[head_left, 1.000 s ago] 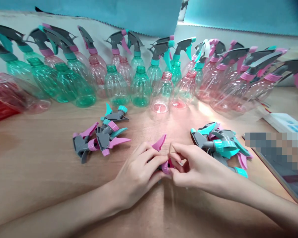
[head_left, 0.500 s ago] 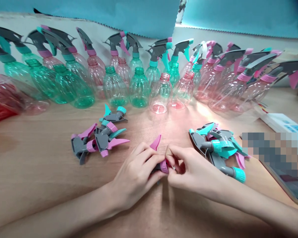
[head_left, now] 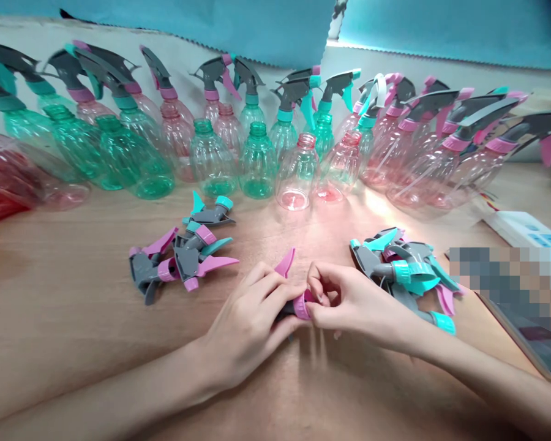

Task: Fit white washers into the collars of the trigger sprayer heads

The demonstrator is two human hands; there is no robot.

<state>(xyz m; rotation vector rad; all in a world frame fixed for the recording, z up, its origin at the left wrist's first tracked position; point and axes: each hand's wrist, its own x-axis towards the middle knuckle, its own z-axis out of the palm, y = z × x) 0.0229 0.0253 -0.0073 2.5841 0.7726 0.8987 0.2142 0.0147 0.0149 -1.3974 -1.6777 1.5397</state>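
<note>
Near the centre of the frame, just below the middle, the left hand (head_left: 248, 331) holds a grey spray head (head_left: 284, 310) in a narrow grip, its fingers draped over the top and its thumb underneath. The spray head's pink trigger (head_left: 285, 263) sticks up beyond the knuckles, and its pink collar (head_left: 302, 305) faces right, with the open end towards the right hand (head_left: 353, 306). That hand is curled, thumb and fingers drawn close together at the mouth of the collar; the fingertips are partly hidden, so I cannot tell whether they pinch the rim or something small. Left of centre on the wooden table (head_left: 73, 257) lies a loose group of spray heads (head_left: 187, 260) in grey, pink and turquoise, and right of centre, just beyond the right hand, a second heap of spray heads (head_left: 381, 268) shows mostly turquoise collars. Across the upper half stand ribbed bottles in a crowded row: uncapped green bottles (head_left: 258, 165) left of centre, uncapped pink bottles (head_left: 298, 174) near the middle, and many capped bottles (head_left: 406, 165) behind and to both sides. At the right edge lie a phone (head_left: 548, 349), partly pixelated, and a white object with blue marks (head_left: 528, 229); blue cloth (head_left: 202, 27) hangs along the top
</note>
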